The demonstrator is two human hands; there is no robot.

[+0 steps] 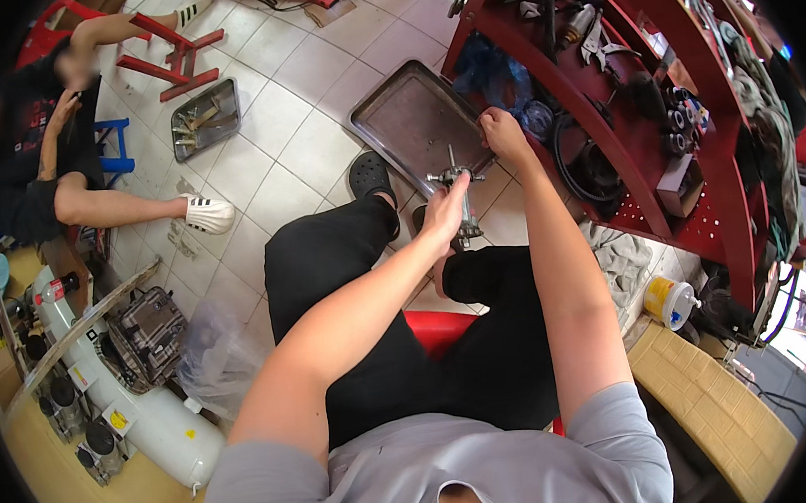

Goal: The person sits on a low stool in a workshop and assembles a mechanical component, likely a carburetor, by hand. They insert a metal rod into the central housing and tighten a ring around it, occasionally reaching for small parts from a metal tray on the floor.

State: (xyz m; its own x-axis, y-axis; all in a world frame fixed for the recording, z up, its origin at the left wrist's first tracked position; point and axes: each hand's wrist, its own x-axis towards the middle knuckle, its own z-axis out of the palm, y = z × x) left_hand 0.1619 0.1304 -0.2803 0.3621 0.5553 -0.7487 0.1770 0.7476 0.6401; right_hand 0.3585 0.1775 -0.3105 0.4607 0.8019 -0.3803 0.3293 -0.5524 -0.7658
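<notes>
My left hand [444, 215] is closed round a silvery metal part [468, 230], slim and upright, with a rod and bolt-like ends at its top; its exact kind I cannot make out. It is held over the near end of a shallow dark metal tray [392, 98] on the floor. My right hand [504, 136] is closed near the tray's right edge, beside the red shelf unit. Its fingertips are mostly hidden, and what they hold, if anything, does not show.
The red shelf unit [600, 126] on the right carries tools and parts. A smaller tray with parts [207, 120] lies left on the tiles. Another person [32, 156] sits at far left. A white cylinder tank [153, 423] and yellow-labelled bucket [663, 301] stand nearer.
</notes>
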